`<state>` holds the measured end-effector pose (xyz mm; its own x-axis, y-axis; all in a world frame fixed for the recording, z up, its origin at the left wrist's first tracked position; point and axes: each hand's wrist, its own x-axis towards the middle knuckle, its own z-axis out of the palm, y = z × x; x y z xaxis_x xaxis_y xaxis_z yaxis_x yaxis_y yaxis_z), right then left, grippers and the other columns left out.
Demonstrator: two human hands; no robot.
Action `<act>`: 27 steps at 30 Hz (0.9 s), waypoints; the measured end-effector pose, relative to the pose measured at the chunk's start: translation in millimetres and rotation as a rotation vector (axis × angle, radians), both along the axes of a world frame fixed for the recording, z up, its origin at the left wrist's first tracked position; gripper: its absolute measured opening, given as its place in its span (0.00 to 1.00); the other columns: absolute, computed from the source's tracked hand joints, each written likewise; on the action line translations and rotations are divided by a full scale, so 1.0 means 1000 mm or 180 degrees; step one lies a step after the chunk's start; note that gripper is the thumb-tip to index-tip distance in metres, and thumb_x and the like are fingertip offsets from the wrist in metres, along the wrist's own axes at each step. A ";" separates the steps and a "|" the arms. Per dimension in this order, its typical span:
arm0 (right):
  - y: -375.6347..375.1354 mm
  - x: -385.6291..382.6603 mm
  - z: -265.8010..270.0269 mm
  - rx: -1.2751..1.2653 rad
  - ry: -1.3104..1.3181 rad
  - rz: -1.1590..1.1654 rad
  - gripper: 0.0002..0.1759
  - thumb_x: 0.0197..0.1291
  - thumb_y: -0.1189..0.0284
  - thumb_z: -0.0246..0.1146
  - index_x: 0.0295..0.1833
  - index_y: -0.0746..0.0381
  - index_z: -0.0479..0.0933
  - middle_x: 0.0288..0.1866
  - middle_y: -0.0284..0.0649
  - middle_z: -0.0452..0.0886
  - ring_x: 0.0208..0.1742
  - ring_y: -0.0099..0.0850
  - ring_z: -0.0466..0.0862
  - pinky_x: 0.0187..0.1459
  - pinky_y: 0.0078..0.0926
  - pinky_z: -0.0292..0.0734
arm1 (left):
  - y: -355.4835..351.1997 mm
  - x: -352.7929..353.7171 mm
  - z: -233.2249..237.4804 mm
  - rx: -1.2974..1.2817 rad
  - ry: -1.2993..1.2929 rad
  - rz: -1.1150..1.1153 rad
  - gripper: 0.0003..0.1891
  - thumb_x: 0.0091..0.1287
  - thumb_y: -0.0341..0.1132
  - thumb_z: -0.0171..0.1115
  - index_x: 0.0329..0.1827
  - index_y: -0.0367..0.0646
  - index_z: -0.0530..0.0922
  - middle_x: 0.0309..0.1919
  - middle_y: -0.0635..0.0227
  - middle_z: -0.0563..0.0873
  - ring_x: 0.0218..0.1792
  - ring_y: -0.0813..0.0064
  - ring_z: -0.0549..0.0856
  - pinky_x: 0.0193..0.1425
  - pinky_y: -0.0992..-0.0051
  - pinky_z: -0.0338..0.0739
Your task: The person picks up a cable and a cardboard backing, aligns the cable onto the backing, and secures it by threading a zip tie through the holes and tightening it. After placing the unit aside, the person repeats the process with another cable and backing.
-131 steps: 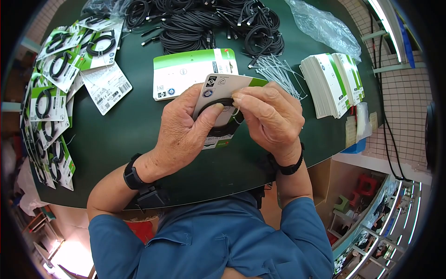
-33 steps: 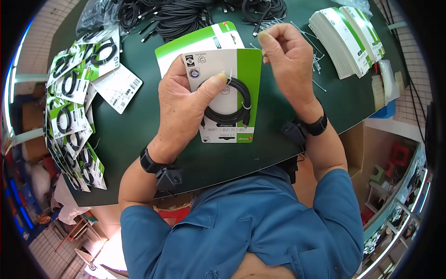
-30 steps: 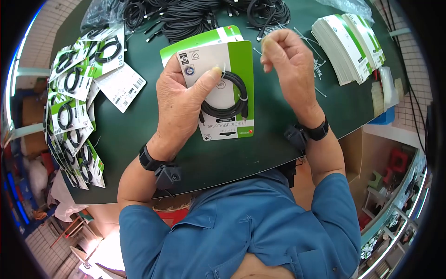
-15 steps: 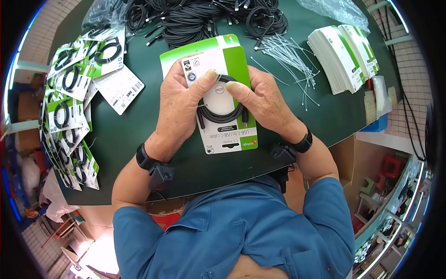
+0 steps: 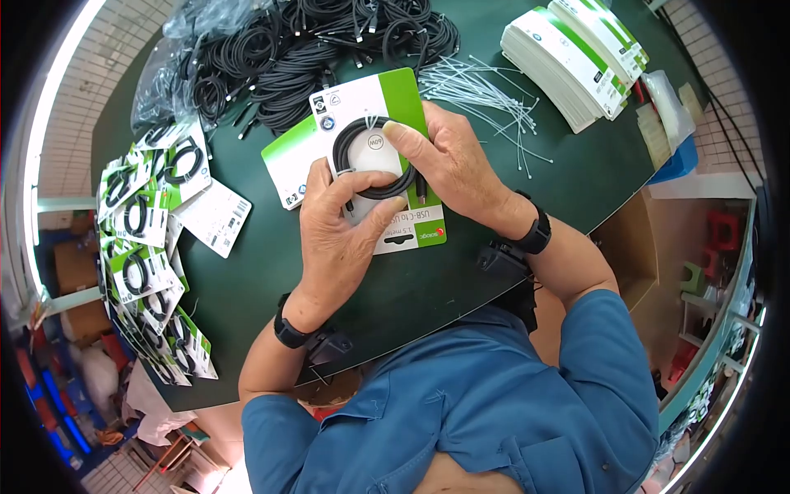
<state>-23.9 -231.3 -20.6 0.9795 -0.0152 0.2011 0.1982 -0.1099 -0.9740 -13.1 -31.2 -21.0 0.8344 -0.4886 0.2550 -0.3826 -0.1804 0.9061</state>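
A coiled black USB-C cable (image 5: 341, 145) lies against a white and green printed card (image 5: 403, 97), which is held upside down to me above the table. Thin white ties circle the coil at its top and lower left. My left hand (image 5: 337, 226) is closed on the coil's lower part, its thumb and forefinger on either side of it. My right hand (image 5: 453, 165) grips the card's right edge, thumb pressed on the front by the coil and fingers hidden behind. Under the card's left side, another white and green card (image 5: 290, 165) sticks out.
Bundled black cables (image 5: 288, 70) cover the table's far side beside clear plastic bags (image 5: 160, 90). Loose white cable ties (image 5: 485, 95) lie right of them. Card stacks (image 5: 559, 70) stand at the far right. Several carded cables (image 5: 136, 214) pile up at the left edge.
My left hand has moved from the card's upper left down to the coil's lower part. My right hand still holds the card's right side. The view has shifted and turned slightly.
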 end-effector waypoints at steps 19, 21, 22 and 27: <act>0.009 0.003 -0.003 0.0114 -0.0201 -0.0218 0.20 0.82 0.60 0.60 0.59 0.70 0.79 0.46 0.37 0.88 0.45 0.20 0.83 0.46 0.23 0.81 | -0.011 -0.004 -0.009 0.0258 -0.0473 0.0303 0.16 0.65 0.23 0.75 0.55 0.39 0.83 0.49 0.60 0.75 0.49 0.66 0.81 0.55 0.69 0.81; 0.005 0.003 0.001 0.0137 -0.0270 -0.0259 0.20 0.82 0.60 0.60 0.59 0.70 0.79 0.46 0.37 0.88 0.45 0.20 0.83 0.46 0.23 0.81 | -0.012 -0.001 -0.007 0.0300 -0.0569 0.0202 0.19 0.66 0.24 0.74 0.59 0.38 0.82 0.51 0.60 0.76 0.50 0.66 0.81 0.55 0.70 0.81; 0.004 0.002 0.004 0.0161 -0.0249 -0.0242 0.20 0.82 0.60 0.60 0.59 0.69 0.80 0.45 0.37 0.88 0.45 0.20 0.83 0.46 0.23 0.81 | -0.014 0.000 -0.005 -0.0176 -0.0245 0.0155 0.22 0.67 0.24 0.74 0.64 0.37 0.79 0.53 0.59 0.76 0.51 0.68 0.81 0.56 0.71 0.82; 0.002 -0.003 0.014 0.0344 -0.0286 -0.0180 0.20 0.82 0.60 0.60 0.58 0.69 0.80 0.45 0.37 0.87 0.45 0.20 0.83 0.47 0.23 0.81 | -0.014 -0.004 0.029 -0.1229 0.0267 0.0349 0.34 0.72 0.28 0.72 0.78 0.32 0.66 0.63 0.56 0.78 0.58 0.73 0.81 0.58 0.73 0.83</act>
